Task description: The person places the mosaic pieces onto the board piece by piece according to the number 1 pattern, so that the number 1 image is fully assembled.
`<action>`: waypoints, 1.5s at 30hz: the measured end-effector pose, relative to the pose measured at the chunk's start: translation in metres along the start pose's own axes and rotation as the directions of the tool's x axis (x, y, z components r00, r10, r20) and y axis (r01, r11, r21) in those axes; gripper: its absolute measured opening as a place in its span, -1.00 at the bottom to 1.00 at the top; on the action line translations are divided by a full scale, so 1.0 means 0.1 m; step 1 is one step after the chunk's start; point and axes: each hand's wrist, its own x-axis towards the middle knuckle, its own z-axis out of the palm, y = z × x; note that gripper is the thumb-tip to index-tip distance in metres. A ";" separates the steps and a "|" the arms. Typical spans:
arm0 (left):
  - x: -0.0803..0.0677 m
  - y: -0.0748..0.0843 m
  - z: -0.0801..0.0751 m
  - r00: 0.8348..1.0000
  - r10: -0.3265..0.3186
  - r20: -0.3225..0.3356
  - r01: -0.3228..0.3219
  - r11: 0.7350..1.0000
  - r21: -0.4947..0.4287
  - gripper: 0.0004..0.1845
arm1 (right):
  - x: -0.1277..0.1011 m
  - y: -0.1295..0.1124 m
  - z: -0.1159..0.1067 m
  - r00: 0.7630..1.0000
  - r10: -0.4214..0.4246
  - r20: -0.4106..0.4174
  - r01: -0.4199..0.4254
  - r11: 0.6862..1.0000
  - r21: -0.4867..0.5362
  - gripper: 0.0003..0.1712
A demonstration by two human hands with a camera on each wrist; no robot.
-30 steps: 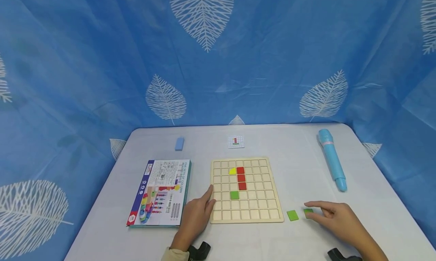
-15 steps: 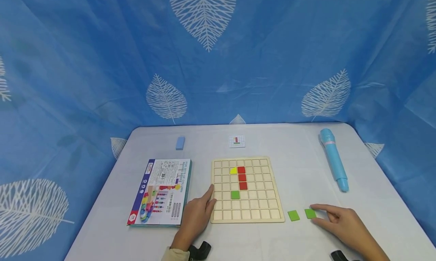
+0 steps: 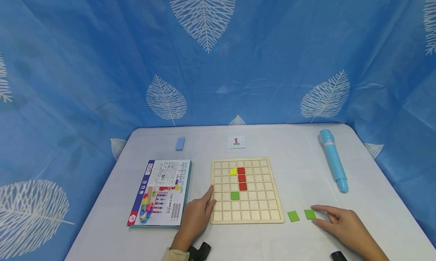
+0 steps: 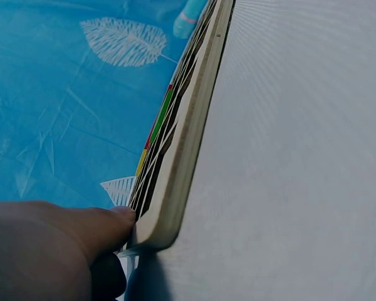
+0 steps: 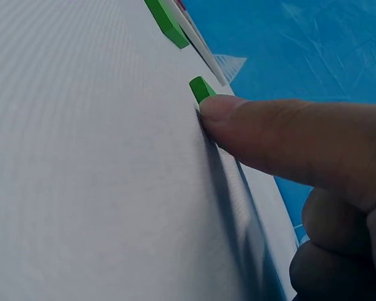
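Note:
My left hand rests against the left edge of the wooden grid board, index finger extended along it and thumb at the rim. In the left wrist view a fingertip lies at the board's corner. On the board are three red tiles in a column, a yellow piece and a green tile. My right hand pinches another green tile at its right end, between thumb and index finger. The right wrist view shows the thumb covering part of this tile. One more green tile lies left of it.
A small pattern card lies behind the board. To the left are a boxed toy set and a small blue block. A light blue microphone-shaped object lies at the right. Blue curtain hangs behind the table.
My right hand has shifted slightly right and down to the right end of the green tile, uncovering more of it. My left hand stays at the board.

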 end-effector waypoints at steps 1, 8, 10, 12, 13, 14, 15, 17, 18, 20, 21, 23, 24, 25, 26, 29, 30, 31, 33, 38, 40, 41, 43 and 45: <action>0.00 0.00 0.00 1.000 0.000 -0.001 0.000 1.000 0.000 -0.45 | 0.00 0.00 0.00 1.000 -0.001 -0.001 0.001 1.000 -0.002 -0.46; 0.00 0.01 0.00 1.000 -0.003 0.006 0.003 1.000 0.006 -0.45 | -0.01 0.00 0.01 1.000 -0.001 -0.008 0.001 1.000 -0.003 -0.53; 0.00 0.01 -0.01 1.000 -0.006 0.012 0.006 1.000 0.008 -0.44 | -0.01 0.00 0.02 1.000 -0.003 -0.011 0.003 1.000 -0.001 -0.54; 0.00 0.01 0.00 1.000 -0.005 0.013 0.005 1.000 0.008 -0.44 | -0.01 0.00 0.02 1.000 -0.014 -0.024 0.014 1.000 -0.004 -0.56; 0.00 0.00 0.00 1.000 -0.004 0.011 0.004 1.000 0.007 -0.44 | -0.01 0.00 0.02 0.999 -0.023 -0.032 0.023 1.000 -0.005 -0.58; 0.01 0.00 0.00 1.000 -0.001 0.009 0.001 1.000 0.007 -0.45 | -0.01 0.00 0.01 0.999 -0.032 -0.042 0.032 0.999 -0.008 -0.59; 0.01 0.00 0.00 1.000 0.000 0.007 0.000 1.000 0.006 -0.45 | 0.00 0.01 0.01 0.998 -0.039 -0.051 0.038 0.999 -0.011 -0.60; 0.01 0.00 0.00 1.000 0.006 0.003 -0.006 1.000 0.004 -0.45 | 0.00 0.01 0.02 0.997 -0.050 -0.066 0.049 0.999 -0.017 -0.61; 0.02 0.00 0.00 1.000 0.006 0.003 -0.006 1.000 0.004 -0.45 | 0.00 0.02 0.02 0.997 -0.049 -0.067 0.048 0.999 -0.017 -0.60; 0.02 0.00 0.00 1.000 0.005 0.005 -0.005 1.000 0.003 -0.45 | 0.01 0.02 0.02 0.997 -0.044 -0.067 0.043 0.999 -0.021 -0.58; 0.02 0.00 0.00 1.000 0.004 0.006 -0.004 1.000 0.002 -0.45 | 0.01 0.02 0.02 0.997 -0.039 -0.065 0.038 0.999 -0.021 -0.57; 0.02 0.00 0.00 1.000 0.003 0.009 -0.003 1.000 0.001 -0.45 | 0.01 0.03 0.02 0.997 -0.033 -0.063 0.031 0.999 -0.021 -0.54; 0.02 0.00 0.00 1.000 0.002 0.010 -0.002 1.000 0.001 -0.45 | 0.01 0.02 0.02 0.998 -0.029 -0.062 0.028 0.999 -0.019 -0.54; 0.02 0.00 0.00 1.000 0.001 0.011 -0.001 1.000 0.000 -0.45 | 0.01 0.02 0.02 0.998 -0.027 -0.062 0.026 0.999 -0.018 -0.53; 0.02 0.00 0.00 1.000 0.001 0.013 -0.001 1.000 0.000 -0.45 | 0.01 0.02 0.02 0.998 -0.025 -0.062 0.024 1.000 -0.015 -0.52; 0.01 0.00 0.00 1.000 0.002 0.011 -0.002 1.000 0.001 -0.45 | 0.00 0.01 0.02 0.998 -0.019 -0.062 0.019 1.000 -0.007 -0.51; 0.01 0.00 0.00 1.000 0.001 0.011 -0.001 1.000 0.002 -0.45 | -0.01 0.01 0.02 0.998 -0.016 -0.060 0.016 1.000 -0.003 -0.51; 0.01 0.00 0.00 1.000 0.000 0.013 0.000 1.000 0.003 -0.44 | -0.01 0.00 0.02 0.998 -0.011 -0.057 0.011 1.000 0.000 -0.50; 0.01 0.00 0.00 1.000 -0.003 0.013 0.003 1.000 0.006 -0.44 | -0.01 0.00 0.02 0.999 -0.002 -0.050 0.002 1.000 0.005 -0.48; 0.00 0.00 0.00 1.000 -0.016 0.025 0.016 1.000 0.001 -0.44 | -0.02 0.00 0.03 0.999 0.010 -0.048 -0.010 1.000 0.016 -0.46; 0.00 0.00 0.01 0.999 -0.019 0.028 0.019 1.000 -0.002 -0.44 | -0.02 0.00 0.03 0.999 0.014 -0.053 -0.013 1.000 0.020 -0.46; 0.00 0.00 0.01 0.999 -0.018 0.027 0.018 1.000 -0.003 -0.44 | -0.02 0.00 0.03 0.998 0.014 -0.055 -0.013 1.000 0.021 -0.45; 0.00 0.00 0.00 1.000 -0.017 0.024 0.017 1.000 -0.003 -0.44 | -0.02 0.00 0.04 0.998 0.016 -0.059 -0.014 1.000 0.021 -0.45; 0.00 0.00 0.00 1.000 -0.013 0.020 0.013 1.000 -0.003 -0.44 | -0.02 0.01 0.04 0.997 0.005 -0.075 -0.003 1.000 0.021 -0.46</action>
